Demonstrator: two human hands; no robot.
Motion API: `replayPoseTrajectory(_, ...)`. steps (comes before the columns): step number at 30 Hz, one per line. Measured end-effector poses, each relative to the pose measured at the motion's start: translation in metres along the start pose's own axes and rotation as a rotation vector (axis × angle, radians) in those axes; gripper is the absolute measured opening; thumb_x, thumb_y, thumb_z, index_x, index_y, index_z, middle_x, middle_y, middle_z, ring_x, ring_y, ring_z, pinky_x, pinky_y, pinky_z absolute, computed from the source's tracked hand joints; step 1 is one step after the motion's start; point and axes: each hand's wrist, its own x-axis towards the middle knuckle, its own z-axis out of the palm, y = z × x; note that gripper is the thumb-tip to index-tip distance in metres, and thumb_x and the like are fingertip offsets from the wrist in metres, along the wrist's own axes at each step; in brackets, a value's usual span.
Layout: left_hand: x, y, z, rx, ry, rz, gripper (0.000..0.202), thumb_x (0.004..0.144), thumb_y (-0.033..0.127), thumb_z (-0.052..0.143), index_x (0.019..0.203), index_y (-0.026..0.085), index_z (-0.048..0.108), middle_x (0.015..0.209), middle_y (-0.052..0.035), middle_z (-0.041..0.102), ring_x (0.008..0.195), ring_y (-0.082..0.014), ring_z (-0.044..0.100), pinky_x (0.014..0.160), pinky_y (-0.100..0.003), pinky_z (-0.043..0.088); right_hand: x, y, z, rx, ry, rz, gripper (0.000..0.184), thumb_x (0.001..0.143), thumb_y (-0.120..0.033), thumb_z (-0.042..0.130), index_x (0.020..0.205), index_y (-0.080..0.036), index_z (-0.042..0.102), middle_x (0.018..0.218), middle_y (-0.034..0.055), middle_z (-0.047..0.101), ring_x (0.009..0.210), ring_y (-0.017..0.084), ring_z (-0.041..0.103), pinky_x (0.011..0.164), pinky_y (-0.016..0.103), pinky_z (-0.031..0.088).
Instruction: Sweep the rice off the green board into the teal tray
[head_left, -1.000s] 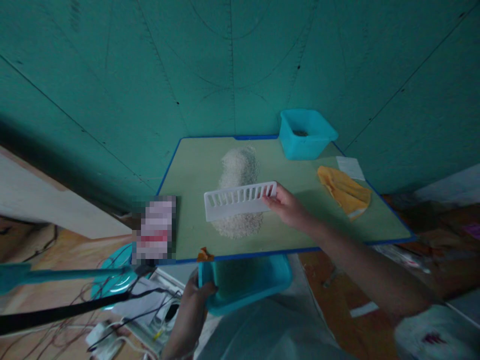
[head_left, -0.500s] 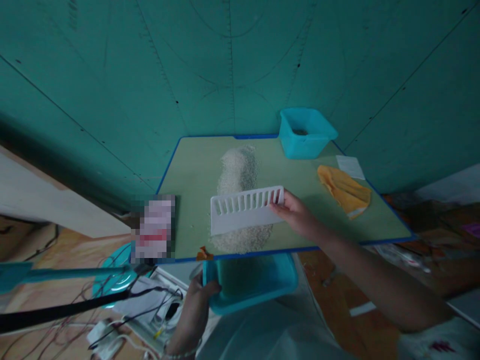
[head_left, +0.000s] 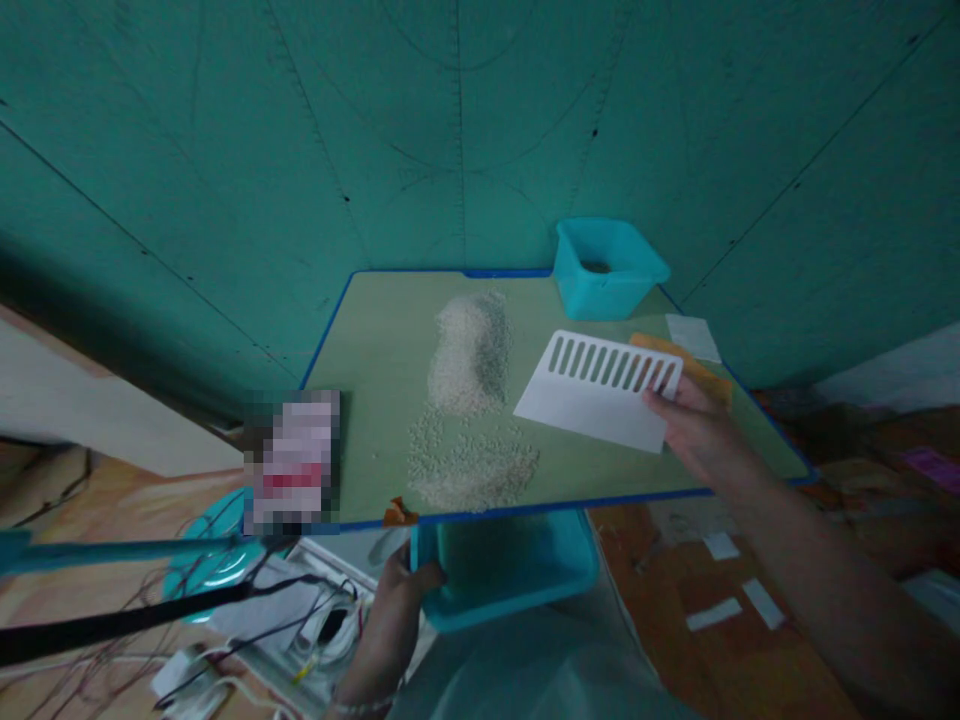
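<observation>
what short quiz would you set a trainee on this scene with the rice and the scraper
1. True or false: the white slotted plastic scraper touches the loose white rice grains.
2. The left hand grips: A) the teal plastic tray below the near edge of the green blue-edged board; B) an orange cloth; C) a small teal tub.
3. Fill in: the scraper is held by the person's ____ hand.
Key: 1 false, it is held to the right of the grains, apart from them; 2 A; 3 right hand.

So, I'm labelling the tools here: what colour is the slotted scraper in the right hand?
The scraper is white, seen best in the head view.
</observation>
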Motion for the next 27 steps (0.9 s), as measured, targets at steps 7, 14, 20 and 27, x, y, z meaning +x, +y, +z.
replayPoseTrajectory(7, -0.002, 0.005, 0.008, -0.009, -0.016, -0.003, 0.023, 0.054, 0.012, 0.06, 0.075, 0.017, 0.071, 0.063, -0.0008, 0.074, 0.056, -0.0205, 0.065, 0.059, -0.031, 0.05, -0.027, 0.015, -0.011, -0.012, 0.059, 0.01, 0.044, 0.067, -0.035, 0.072, 0.108, -0.03, 0.057, 0.111, 0.0028, 0.068, 0.107, 0.03, 0.06, 0.088, 0.046, 0.048)
replayPoseTrajectory(14, 0.0, -0.001, 0.008, -0.004, -0.033, 0.013, 0.029, 0.057, 0.011, 0.058, 0.082, 0.017, 0.07, 0.07, -0.0013, 0.076, 0.063, -0.0223, 0.067, 0.063, -0.032, 0.051, -0.052, 0.031, -0.011, -0.021, 0.058, 0.083, 0.043, 0.072, -0.04, 0.069, 0.111, -0.03, 0.054, 0.109, 0.0051, 0.068, 0.101, 0.029, 0.063, 0.085, 0.047, 0.049)
replayPoseTrajectory(20, -0.007, 0.002, 0.014, 0.018, 0.003, 0.024, 0.025, 0.06, 0.014, 0.061, 0.084, 0.017, 0.069, 0.072, -0.0011, 0.077, 0.066, -0.0243, 0.069, 0.066, -0.034, 0.052, -0.072, 0.034, -0.011, -0.067, -0.003, 0.104, 0.04, 0.077, -0.042, 0.065, 0.113, -0.029, 0.054, 0.115, 0.0061, 0.066, 0.108, 0.028, 0.06, 0.09, 0.046, 0.047)
replayPoseTrajectory(27, -0.003, 0.0, 0.012, 0.029, 0.01, 0.014, 0.025, 0.062, 0.013, 0.061, 0.085, 0.017, 0.069, 0.072, -0.0005, 0.077, 0.065, -0.0225, 0.068, 0.066, -0.033, 0.052, -0.087, 0.033, -0.006, -0.126, -0.065, 0.146, 0.042, 0.079, -0.046, 0.061, 0.116, -0.027, 0.053, 0.125, 0.0089, 0.061, 0.12, 0.029, 0.051, 0.094, 0.045, 0.044)
